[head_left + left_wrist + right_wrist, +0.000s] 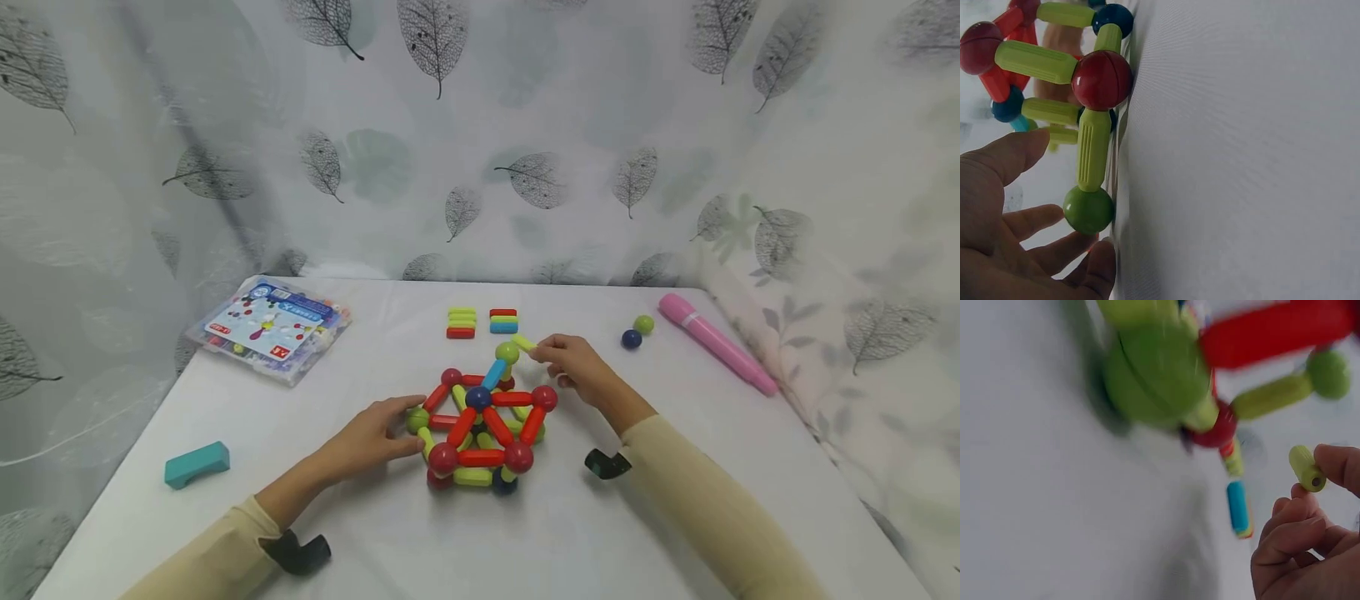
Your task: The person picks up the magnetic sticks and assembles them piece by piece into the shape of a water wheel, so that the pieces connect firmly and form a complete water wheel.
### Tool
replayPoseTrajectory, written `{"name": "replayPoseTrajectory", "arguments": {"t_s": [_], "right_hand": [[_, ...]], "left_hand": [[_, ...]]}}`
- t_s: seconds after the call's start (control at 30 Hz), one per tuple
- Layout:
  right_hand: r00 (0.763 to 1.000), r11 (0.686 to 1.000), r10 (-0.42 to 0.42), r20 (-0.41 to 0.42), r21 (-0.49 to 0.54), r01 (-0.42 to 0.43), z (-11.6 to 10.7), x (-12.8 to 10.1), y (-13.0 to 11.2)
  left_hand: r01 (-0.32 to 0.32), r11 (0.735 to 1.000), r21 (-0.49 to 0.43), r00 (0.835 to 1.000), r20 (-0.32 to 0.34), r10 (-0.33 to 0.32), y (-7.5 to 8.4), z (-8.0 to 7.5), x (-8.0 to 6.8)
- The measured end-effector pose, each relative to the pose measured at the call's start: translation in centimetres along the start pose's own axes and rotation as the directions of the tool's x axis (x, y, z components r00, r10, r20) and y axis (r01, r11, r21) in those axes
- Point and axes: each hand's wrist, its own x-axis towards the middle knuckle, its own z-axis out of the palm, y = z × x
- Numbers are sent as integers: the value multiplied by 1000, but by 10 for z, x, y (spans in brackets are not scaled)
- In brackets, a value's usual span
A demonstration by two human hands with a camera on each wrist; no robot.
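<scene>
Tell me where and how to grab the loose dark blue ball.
Pinch the dark blue ball across its middle, fingertips on its left and right sides, coming from above and the near side. The loose green ball sits close behind it, to the right, and a round shape may roll if nudged. The right hand is nearer but holds a lime stick.

A labelled plastic box (270, 327) lay beyond and to the left of the left fingers (401, 406); a teal block (197, 464) lay well to their left. A pink marker (720, 344) lay well right of the right fingers (557, 342). A leaf-patterned sheet (480, 108) hung beyond both.
</scene>
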Motion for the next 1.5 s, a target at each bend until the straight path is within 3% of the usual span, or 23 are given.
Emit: {"name": "replayPoseTrajectory", "arguments": {"t_s": [0.17, 0.33, 0.5, 0.8, 1.27, 1.5], "right_hand": [[995, 993, -43, 96, 111, 32, -1, -46, -1], [990, 987, -75, 124, 152, 55, 6, -62, -4], [994, 983, -53, 100, 181, 34, 6, -68, -3], [987, 982, -58, 151, 189, 29, 9, -74, -4], [984, 986, -66, 163, 159, 40, 10, -74, -2], [990, 991, -86, 112, 112, 73, 3, -64, 3]], "left_hand": [[6, 1000, -4, 1000, -3, -6, 0, -3, 0], [-6, 1000, -20, 1000, 6, 6, 1, -1, 1], [-10, 1000, -28, 1000, 18, 11, 3, 2, 4], [-22, 1000, -20, 1000, 22, 22, 2, 1, 5], [-29, 999, -23, 999, 22, 29, 0, 4, 3], [4, 1000, 17, 999, -39, -3, 5, 6, -6]]}}
